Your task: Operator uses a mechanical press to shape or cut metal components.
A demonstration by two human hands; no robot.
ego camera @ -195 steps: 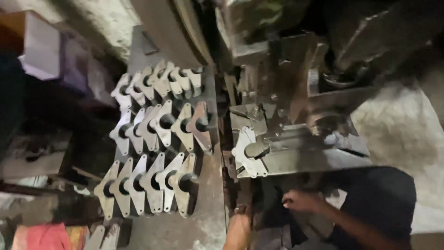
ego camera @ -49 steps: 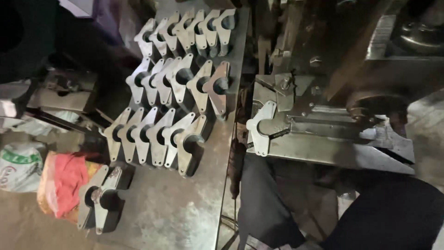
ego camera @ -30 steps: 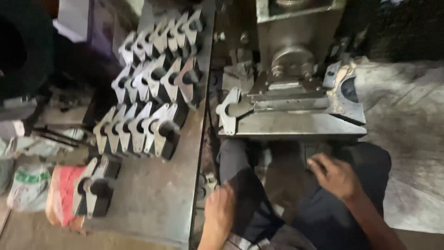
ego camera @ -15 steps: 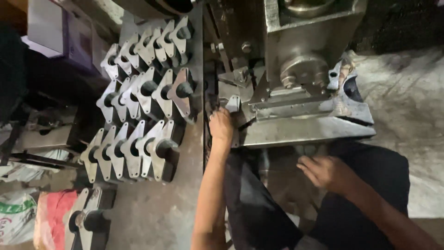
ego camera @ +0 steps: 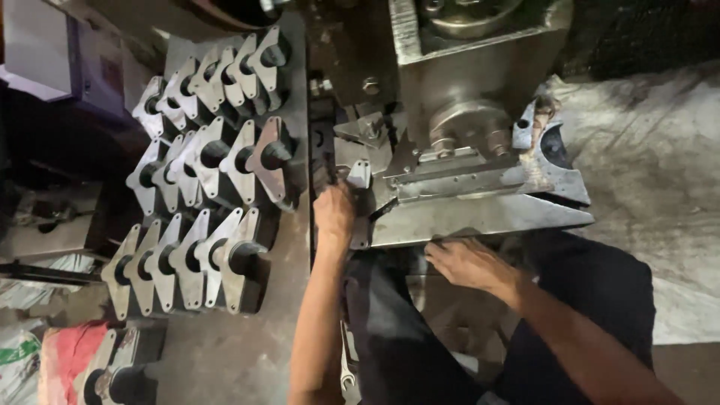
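The left hand (ego camera: 334,214) is closing its fingers on a flat metal bracket (ego camera: 358,177) at the press fixture (ego camera: 480,187), best seated flush before letting go, while the right hand (ego camera: 465,262), half open and holding nothing, is resting below the fixture's front edge.

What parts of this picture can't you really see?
1. Head view: what the left hand grips at the machine; the hand itself covers it.
2. Head view: the right hand fingertips, tucked under the machine's metal plate.
3. Head view: the machine's top, cut off by the upper edge.
4. Head view: the bottom-left stack of metal brackets, cut off by the lower edge and dark.
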